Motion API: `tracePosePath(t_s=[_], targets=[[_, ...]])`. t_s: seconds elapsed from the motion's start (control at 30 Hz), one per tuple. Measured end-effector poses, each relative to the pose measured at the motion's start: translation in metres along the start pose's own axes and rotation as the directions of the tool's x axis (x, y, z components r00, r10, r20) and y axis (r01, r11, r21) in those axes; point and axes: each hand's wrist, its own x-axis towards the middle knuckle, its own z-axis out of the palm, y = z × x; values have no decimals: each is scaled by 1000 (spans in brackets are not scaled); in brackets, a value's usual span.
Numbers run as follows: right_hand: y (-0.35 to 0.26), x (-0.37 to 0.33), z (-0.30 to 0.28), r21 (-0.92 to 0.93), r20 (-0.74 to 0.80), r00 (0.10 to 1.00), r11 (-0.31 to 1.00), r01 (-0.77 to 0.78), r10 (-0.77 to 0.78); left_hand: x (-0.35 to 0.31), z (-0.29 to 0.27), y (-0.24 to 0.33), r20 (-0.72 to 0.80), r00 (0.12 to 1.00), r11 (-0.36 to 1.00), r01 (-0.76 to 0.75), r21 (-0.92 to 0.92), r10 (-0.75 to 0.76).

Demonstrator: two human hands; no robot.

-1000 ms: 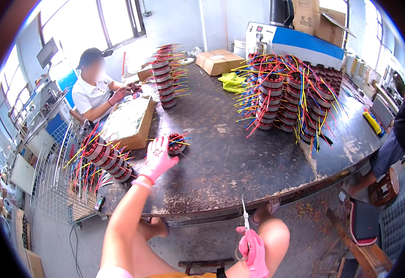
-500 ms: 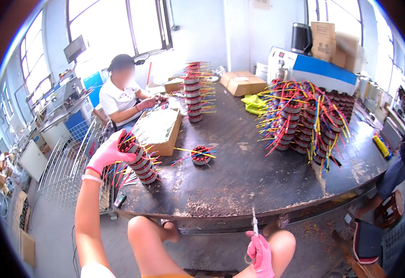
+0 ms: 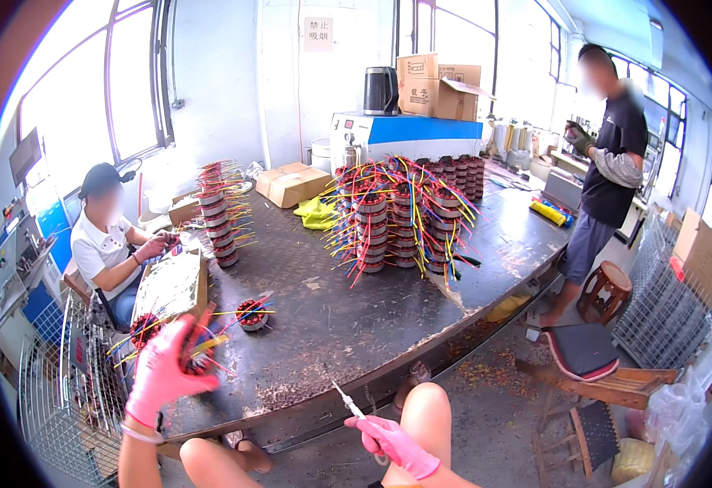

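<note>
My left hand, in a pink glove, is curved round a wound motor stator with yellow, red and blue wires, which the fingers partly hide. Behind the fingers another stator shows on the left, and what lies under it is hidden. A single stator lies on the table to the right of this hand. My right hand, also gloved in pink, is closed on a slim pointed tool with a pale body and thin metal tip. It is held low, by the table's front edge.
Stacked stators with many wires fill the table's middle; another stack stands farther left. Beside it, a person sits working behind a shallow box. Another person stands at right, near a stool and a padded seat.
My view has swung right, bringing the standing person in. My left hand has come off the top of the leaning stack and nearer, with a stator in it. The right hand still holds the tool.
</note>
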Motion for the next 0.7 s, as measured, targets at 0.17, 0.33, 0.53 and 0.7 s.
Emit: tracePosePath(t_s=[0.17, 0.33, 0.53, 0.7], targets=[[8, -10, 21, -27, 1, 999, 999, -42, 42, -40, 90, -9, 228, 971, 993, 97, -70, -78], [9, -10, 21, -138, -57, 989, 980, -141, 135, -54, 139, -28, 303, 940, 977, 191, -96, -154], [-6, -2, 59, -139, -98, 963, 955, -262, 250, -55, 140, -34, 196, 976, 985, 121, -125, -96], [17, -2, 58, -95, -82, 943, 940, -329, 322, -59, 137, -33, 269, 955, 981, 157, -118, -121]])
